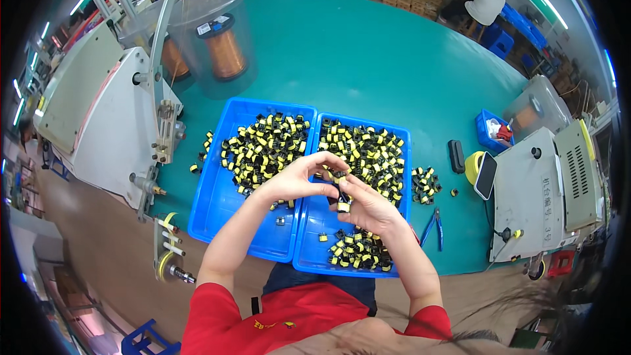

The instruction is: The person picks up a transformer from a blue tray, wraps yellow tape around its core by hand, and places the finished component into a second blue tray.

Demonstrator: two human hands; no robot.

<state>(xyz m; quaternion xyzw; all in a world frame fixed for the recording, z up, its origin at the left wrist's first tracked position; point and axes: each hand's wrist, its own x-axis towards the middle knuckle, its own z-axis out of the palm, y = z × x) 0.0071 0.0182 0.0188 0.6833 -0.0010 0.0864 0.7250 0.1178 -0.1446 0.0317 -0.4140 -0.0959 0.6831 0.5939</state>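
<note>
My left hand (296,179) and my right hand (372,206) meet above two blue trays standing side by side. Both are closed around small black coil bobbins wrapped in yellow tape. One taped coil bobbin (344,207) shows below my fingertips, by the right hand; another dark one sits higher, between the left thumb and fingers. Fingers partly hide how many there are. The left blue tray (209,213) has a heap of such bobbins (266,148) toward its far side. In the right blue tray (309,244) lie a far heap (374,151) and a smaller near heap (358,250).
Loose bobbins (426,184) lie right of the trays, near blue-handled pliers (432,229) and a black case (456,156). Winding machines flank the green table, one left (112,112), one right (526,190). A copper wire spool (225,52) stands inside a clear drum. People sit farther off.
</note>
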